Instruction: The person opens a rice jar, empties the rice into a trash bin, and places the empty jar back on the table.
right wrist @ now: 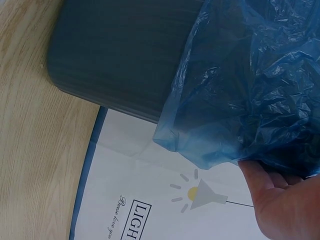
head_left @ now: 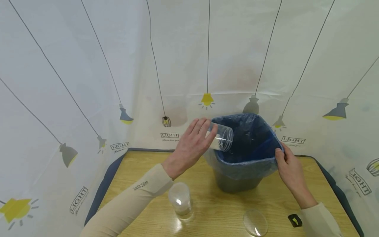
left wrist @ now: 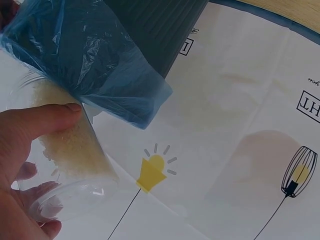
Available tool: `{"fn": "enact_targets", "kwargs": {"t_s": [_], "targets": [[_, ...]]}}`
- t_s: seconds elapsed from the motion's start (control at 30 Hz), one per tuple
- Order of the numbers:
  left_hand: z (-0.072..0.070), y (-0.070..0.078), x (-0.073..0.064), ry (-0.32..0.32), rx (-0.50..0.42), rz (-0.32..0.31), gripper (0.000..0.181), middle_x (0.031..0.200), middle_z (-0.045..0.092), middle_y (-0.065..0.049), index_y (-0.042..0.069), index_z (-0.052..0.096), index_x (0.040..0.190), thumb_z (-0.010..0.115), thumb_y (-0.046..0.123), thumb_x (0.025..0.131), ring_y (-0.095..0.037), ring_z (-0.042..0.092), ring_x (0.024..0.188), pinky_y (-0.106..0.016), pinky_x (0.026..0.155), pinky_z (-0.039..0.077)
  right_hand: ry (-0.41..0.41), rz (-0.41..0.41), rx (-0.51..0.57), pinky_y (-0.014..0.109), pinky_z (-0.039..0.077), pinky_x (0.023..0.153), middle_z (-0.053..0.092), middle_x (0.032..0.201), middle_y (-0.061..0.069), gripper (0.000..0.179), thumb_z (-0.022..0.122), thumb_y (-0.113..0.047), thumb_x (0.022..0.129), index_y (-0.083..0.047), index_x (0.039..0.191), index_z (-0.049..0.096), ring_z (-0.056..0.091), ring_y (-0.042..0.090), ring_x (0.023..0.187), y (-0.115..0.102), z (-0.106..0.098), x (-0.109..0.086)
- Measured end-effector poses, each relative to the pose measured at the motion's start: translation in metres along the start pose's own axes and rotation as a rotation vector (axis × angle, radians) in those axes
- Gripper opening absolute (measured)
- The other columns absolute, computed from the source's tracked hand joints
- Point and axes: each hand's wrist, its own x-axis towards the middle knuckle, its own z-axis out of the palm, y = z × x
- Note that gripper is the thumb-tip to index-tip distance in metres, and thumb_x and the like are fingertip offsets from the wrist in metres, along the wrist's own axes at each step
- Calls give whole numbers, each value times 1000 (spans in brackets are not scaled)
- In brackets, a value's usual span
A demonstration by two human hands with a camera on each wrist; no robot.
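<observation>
My left hand (head_left: 189, 144) is wrapped round the jar (head_left: 225, 137), tipped at the opening of the bin (head_left: 237, 182); my right hand (head_left: 291, 169) pinches the bag (head_left: 248, 168) at the rim. I take this as emptying the pale grains (left wrist: 75, 142); the next move likely calls for a steeper tilt, bin steady. The bin's bottom is hidden, and I can't tell whether any grains have dropped.

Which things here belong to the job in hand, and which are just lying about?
In use:
jar, tipped, in the left grip
grains inside
bag, right grip at its rim
bin under the bag

Apparently lying about:
other jar, upright
clear disc
small black item
</observation>
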Motion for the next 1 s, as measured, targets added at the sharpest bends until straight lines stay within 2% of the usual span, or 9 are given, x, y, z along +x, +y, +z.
{"fn": "enact_targets", "kwargs": {"t_s": [0.1,0.27,0.37,0.6,0.77,1.0], "targets": [[0,0,0,-6,-2,0,57,146,51,-21,7,51,144,68,-1,90,-37,46,138,-47,121,30,-2,-2,-1,43,47,79,63,123,33,59,33,-35,112,4,157,36,58,36,97,0,0,0],[-1,0,1,-18,-6,4,58,148,51,-21,7,51,145,71,2,90,-37,46,138,-46,122,29,1,-14,-17,26,43,70,66,114,29,58,34,-35,112,4,156,37,56,27,87,2,0,2],[-2,1,2,-22,-2,9,59,148,51,-21,7,50,145,72,4,90,-36,46,138,-46,122,29,4,-18,-22,25,42,69,66,109,27,59,34,-35,112,4,156,37,56,26,84,2,0,2],[-2,1,3,-22,10,14,59,148,51,-21,7,50,146,72,4,91,-36,46,138,-46,122,28,0,-7,-16,42,47,78,63,123,33,60,33,-36,112,4,157,36,60,36,99,0,0,0],[-1,1,2,-8,7,5,58,148,51,-21,7,51,146,70,2,91,-36,46,138,-46,122,29,-4,-5,-7,34,45,77,62,126,34,59,33,-35,113,4,157,36,60,38,102,1,0,1],[3,1,0,27,16,-35,53,148,51,-18,5,51,147,59,-2,95,-35,46,137,-46,118,33,-13,1,5,33,45,79,58,134,36,59,33,-35,113,4,157,35,60,43,110,2,0,2]]}}
